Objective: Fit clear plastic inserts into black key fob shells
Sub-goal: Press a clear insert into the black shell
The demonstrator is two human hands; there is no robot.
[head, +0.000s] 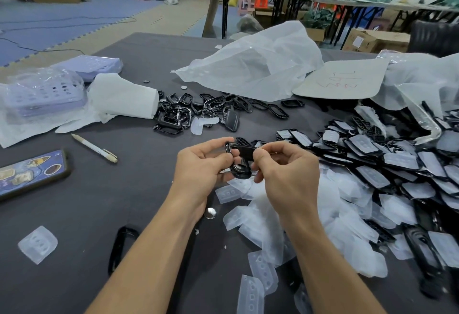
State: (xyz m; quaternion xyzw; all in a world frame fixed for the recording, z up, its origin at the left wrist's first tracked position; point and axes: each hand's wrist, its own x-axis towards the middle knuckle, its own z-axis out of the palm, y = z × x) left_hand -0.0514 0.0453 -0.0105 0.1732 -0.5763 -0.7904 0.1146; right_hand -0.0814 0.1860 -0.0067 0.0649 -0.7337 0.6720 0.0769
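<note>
Both hands meet just above the middle of the frame. The left hand point(198, 164) and right hand point(285, 174) each have their fingers curled around one black key fob shell point(239, 164), the left pinching its left end and the right pinching its right end, lifted clear of the dark grey counter point(139, 184). Whether a clear piece already sits inside that shell cannot be told. Directly beneath and to the right of the hands lies a loose drift of clear plastic inserts point(260, 229), running to the lower edge of the frame. It merges on the right into a dense heap of black shells with inserts fitted point(397, 164), which crowds the right edge. Beyond the hands, a cluster of empty black shells point(183, 115) lies beside a white paper roll point(124, 97) and a crumpled plastic bag point(255, 65) near the counter's far edge. Bare counter opens to the left of the left forearm, bounded by a pen point(94, 148) and a phone point(32, 172) at the left edge. A lone clear insert point(37, 244) lies at the lower left. A single black shell point(123, 246) lies just beside the left forearm, and a coin cell point(210, 213) lies between the wrists.
</note>
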